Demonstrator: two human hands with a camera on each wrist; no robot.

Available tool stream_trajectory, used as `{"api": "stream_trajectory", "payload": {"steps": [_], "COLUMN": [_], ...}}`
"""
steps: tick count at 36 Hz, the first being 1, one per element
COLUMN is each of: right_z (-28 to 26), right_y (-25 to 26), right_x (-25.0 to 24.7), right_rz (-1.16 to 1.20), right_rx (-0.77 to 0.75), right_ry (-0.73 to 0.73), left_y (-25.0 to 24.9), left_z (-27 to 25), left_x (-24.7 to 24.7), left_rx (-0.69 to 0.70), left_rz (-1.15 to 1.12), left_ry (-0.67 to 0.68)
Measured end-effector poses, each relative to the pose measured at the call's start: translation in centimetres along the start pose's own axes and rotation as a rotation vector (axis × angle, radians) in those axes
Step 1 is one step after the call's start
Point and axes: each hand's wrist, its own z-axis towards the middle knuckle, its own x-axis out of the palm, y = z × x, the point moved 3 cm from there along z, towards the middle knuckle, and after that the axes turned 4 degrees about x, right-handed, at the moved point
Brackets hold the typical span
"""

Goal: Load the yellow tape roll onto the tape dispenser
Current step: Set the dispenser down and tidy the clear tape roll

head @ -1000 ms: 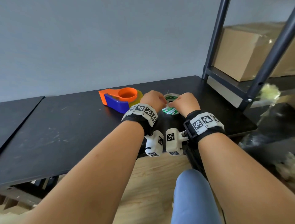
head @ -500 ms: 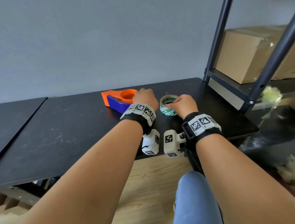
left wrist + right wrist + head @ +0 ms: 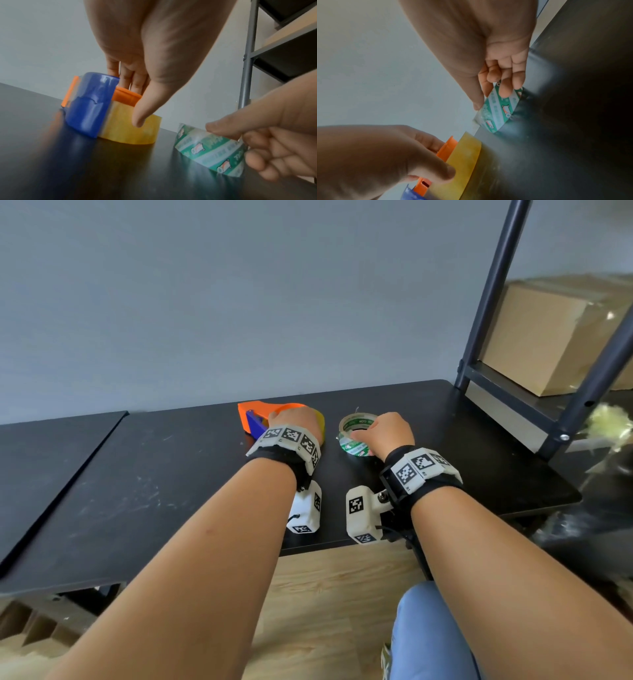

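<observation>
The yellow tape roll point(image 3: 123, 129) lies flat on the black table point(image 3: 144, 494), around the orange hub of the orange and blue tape dispenser point(image 3: 91, 106). My left hand point(image 3: 135, 102) grips it: the thumb presses the roll's outer side and the fingers reach down at the hub. From the head view only the dispenser point(image 3: 253, 410), a yellow edge point(image 3: 320, 419) and the back of the left hand point(image 3: 294, 421) show. To the right, my right hand point(image 3: 493, 94) pinches a green and white printed tape roll point(image 3: 498, 112), tilted with one edge on the table.
A dark metal shelf frame point(image 3: 479, 330) stands at the table's right end, with a cardboard box point(image 3: 548, 337) on it. A second black table point(image 3: 41, 446) adjoins on the left. A grey wall runs close behind the dispenser. The table's front edge is near my wrists.
My left hand left the green roll and moved left onto the dispenser and yellow roll. The right hand stayed on the green roll, which now stands apart from the left hand.
</observation>
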Motion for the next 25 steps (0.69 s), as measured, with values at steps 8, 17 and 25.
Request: {"api": "stream_trajectory", "payload": {"steps": [8,17,25], "right_z": [-0.5,-0.5,-0.7], "right_y": [2.7,4.8,5.7], "right_x": [2.3,4.5,4.0], "right_rz": [-0.055,-0.123,-0.080], "right_rx": [-0.044,-0.052,-0.099], "right_ry": [0.062,0.068,-0.024], "left_y": [4.5,7.5,9.0], "left_z": [0.5,0.0,-1.5], "left_x": [0.5,0.5,0.6], "left_rx": [-0.055,-0.090,0.026], "left_rz": [0.152,0.135,-0.104], "left_ry": [0.165,0.130,0.029]}}
